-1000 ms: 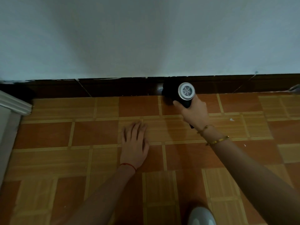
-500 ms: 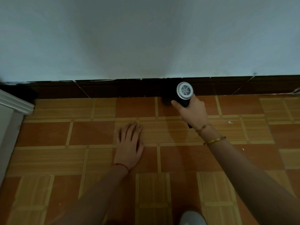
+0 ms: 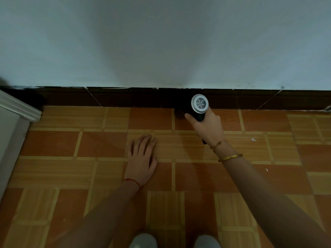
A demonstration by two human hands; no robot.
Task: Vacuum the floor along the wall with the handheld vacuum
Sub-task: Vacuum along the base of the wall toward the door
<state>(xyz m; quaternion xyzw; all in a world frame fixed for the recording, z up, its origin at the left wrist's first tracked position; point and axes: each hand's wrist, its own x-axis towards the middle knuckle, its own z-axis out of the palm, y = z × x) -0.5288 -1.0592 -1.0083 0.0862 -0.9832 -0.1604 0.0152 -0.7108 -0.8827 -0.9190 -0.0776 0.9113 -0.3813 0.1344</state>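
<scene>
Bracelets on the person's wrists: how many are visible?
3. A red string on the left wrist; two gold bracelets, one thin, one thicker, on the right wrist. None seems hidden.

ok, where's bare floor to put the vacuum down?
Free: tiles between the left hand and the white trim, and right of the right hand below the baseboard. Crowded: between both hands, around the handheld vacuum.
</scene>
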